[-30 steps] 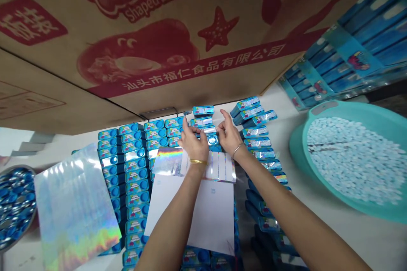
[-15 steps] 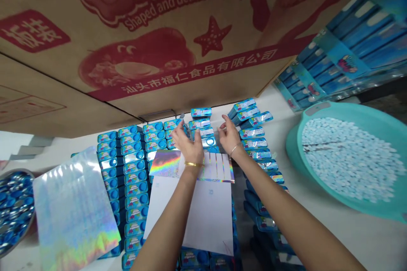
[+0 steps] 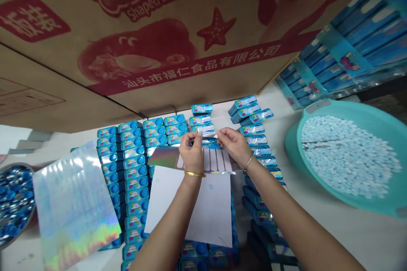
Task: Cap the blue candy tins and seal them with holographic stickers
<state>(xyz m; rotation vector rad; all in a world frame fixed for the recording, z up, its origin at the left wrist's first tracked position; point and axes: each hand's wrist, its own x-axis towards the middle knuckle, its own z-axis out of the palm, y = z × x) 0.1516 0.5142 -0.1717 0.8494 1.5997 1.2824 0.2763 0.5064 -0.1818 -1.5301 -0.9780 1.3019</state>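
Between both hands stretches a thin shiny sticker strip (image 3: 209, 134), held level by its two ends. My left hand (image 3: 191, 152) pinches the left end and my right hand (image 3: 234, 144) pinches the right end. Just below the strip are blue candy boxes (image 3: 176, 128) in rows, the ones under my hands partly hidden. A holographic sticker sheet (image 3: 165, 157) with several pale strip outlines lies under my wrists. White paper (image 3: 208, 211) lies beneath it, partly covered by my left forearm.
A turquoise basin (image 3: 294, 144) of small pale pieces stands at right. Holographic sheets (image 3: 74, 203) lie left, beside a bowl of blue and silver pieces (image 3: 14, 199). A large cardboard carton (image 3: 178, 80) closes off the back. Packed blue display boxes (image 3: 337, 55) stand back right.
My hands, apart and with loose fingers before, have come closer together and now pinch the strip's ends. My left hand moved slightly right and down.
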